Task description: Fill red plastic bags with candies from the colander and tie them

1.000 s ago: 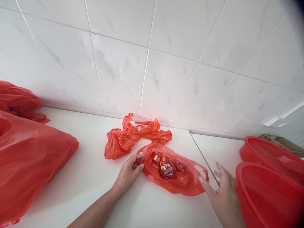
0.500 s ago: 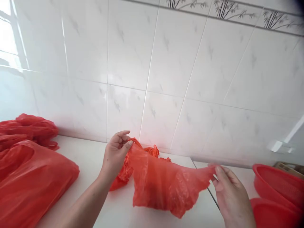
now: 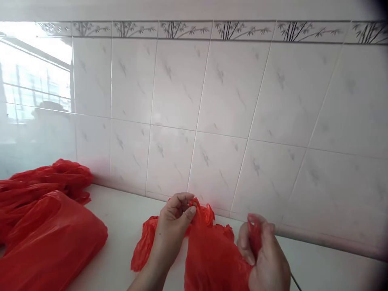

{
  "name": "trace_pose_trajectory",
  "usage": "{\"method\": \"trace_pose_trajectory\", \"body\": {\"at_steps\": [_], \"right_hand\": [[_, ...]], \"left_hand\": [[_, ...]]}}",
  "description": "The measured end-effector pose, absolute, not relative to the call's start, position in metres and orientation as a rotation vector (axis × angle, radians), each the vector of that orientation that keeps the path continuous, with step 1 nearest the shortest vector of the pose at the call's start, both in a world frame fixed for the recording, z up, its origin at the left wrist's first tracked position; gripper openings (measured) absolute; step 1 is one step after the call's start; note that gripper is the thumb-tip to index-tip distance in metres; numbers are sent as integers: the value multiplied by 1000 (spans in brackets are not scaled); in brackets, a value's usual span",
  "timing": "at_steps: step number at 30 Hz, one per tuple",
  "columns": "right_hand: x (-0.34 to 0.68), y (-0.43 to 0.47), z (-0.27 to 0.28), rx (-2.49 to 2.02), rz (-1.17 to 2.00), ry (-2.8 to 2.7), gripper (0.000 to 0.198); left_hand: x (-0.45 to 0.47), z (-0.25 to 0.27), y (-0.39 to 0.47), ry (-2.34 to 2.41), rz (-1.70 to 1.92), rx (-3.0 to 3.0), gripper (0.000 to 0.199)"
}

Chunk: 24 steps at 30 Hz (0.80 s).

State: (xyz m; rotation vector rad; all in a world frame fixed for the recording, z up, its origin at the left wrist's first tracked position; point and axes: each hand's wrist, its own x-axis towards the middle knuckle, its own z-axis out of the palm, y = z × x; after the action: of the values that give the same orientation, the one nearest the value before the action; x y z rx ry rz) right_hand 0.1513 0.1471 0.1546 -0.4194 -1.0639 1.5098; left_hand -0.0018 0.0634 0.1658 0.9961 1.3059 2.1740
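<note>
A thin red plastic bag [image 3: 215, 254] hangs between my two hands above the white counter. My left hand [image 3: 174, 220] pinches its upper left corner between thumb and fingers. At the other end, my right hand [image 3: 263, 250] is closed around a gathered part of the bag, and a bit of red plastic pokes up between the fingers. Behind my left wrist, crumpled red plastic [image 3: 146, 242] lies on the counter, partly hidden by my forearm and the held bag.
To the left, a big pile of red plastic bags [image 3: 60, 238] covers that side of the counter [image 3: 118, 210]. A white tiled wall [image 3: 227, 89] with a bamboo-pattern border rises behind the counter. A dark seam shows at the lower right.
My right hand has come in toward my left and gathered its end of the bag, which was stretched wide. The view has tilted up, and the red baskets on the right are out of sight.
</note>
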Motion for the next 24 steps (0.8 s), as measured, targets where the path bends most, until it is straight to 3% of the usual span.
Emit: {"method": "trace_pose_trajectory", "body": {"at_steps": [8,12,16,20,24], "right_hand": [[121,155,162,-424,1503,-1473,48],[115,163,165,-286,1727,-1769,57],[115,160,166,-109,1795,-2068,31],[113,162,160,-392,1596,-1963,40],[111,168,150,-451,1536,-1861,40]], "left_hand": [[-10,170,69,1329,2268,1060,18],[-10,166,68,1320,2089,1194,17],[1,156,65,1256,1850,1357,26],[7,146,67,1722,1977,1635,29],[4,139,70,1950,1661,1886,37]]}}
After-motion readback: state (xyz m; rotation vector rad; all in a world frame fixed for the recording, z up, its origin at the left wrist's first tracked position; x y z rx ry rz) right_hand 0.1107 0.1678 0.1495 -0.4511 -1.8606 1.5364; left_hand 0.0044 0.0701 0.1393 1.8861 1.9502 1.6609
